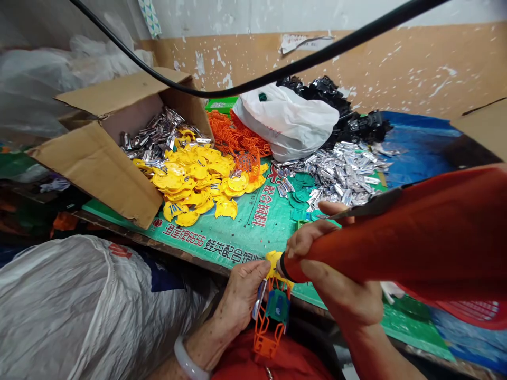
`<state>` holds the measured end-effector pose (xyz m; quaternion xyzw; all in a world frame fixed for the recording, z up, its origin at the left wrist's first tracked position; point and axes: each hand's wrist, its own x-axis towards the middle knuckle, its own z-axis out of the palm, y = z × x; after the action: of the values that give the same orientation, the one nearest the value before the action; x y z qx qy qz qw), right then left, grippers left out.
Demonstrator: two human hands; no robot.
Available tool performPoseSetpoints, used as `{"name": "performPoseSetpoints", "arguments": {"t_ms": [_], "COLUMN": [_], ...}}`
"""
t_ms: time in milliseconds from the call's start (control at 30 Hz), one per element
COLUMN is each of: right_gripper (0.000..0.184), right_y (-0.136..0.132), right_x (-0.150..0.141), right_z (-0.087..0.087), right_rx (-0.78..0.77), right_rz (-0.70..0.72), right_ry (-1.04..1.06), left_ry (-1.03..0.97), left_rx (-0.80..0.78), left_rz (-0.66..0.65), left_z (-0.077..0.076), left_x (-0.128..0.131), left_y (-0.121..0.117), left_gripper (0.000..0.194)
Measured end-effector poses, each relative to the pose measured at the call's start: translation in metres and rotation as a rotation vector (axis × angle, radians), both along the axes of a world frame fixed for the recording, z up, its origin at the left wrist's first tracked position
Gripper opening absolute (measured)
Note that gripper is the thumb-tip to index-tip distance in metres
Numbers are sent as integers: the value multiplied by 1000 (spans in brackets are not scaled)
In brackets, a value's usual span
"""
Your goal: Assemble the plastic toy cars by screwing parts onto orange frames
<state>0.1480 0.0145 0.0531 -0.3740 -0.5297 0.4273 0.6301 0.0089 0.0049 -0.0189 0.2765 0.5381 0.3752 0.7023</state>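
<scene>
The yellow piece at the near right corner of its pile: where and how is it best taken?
Probably pinch the yellow piece by its right edge, coming from the near right: it lies nearly flat, with bare green sheet beside that edge, while the yellow pile crowds its far side.

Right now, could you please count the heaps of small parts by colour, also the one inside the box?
Yellow heap: 1
Orange heap: 1
Silver heaps, one boxed: 2
Green heap: 1
Black heap: 1
Total: 6
</scene>
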Motion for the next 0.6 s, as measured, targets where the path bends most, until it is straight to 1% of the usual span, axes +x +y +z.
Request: {"name": "performPoseSetpoints", "arguments": {"t_ms": [133, 233, 367, 500, 600], "right_gripper": [30, 31, 32, 35, 45], "right_y": [0, -1, -1, -1, -1], "right_x": [-2, -3, -4, -1, 2], "right_z": [1, 3, 1, -1, 6], "right_rx": [-7, -36, -41, -60, -66], "right_rz": [-11, -17, -3, 1, 42], "right_ry": [-4, -11, 10, 18, 33], "left_ry": [-1, -10, -86, -163, -220], "left_rx": [-7, -1, 1, -14, -14], "left_rz": [34, 49, 46, 54, 31], "left_z": [-5, -10, -14, -10, -3], "left_x": [0, -1, -3, -6, -8], "left_y": [-1, -2, -3, -3, -3], "left_gripper": [48, 47, 42, 41, 39]}}
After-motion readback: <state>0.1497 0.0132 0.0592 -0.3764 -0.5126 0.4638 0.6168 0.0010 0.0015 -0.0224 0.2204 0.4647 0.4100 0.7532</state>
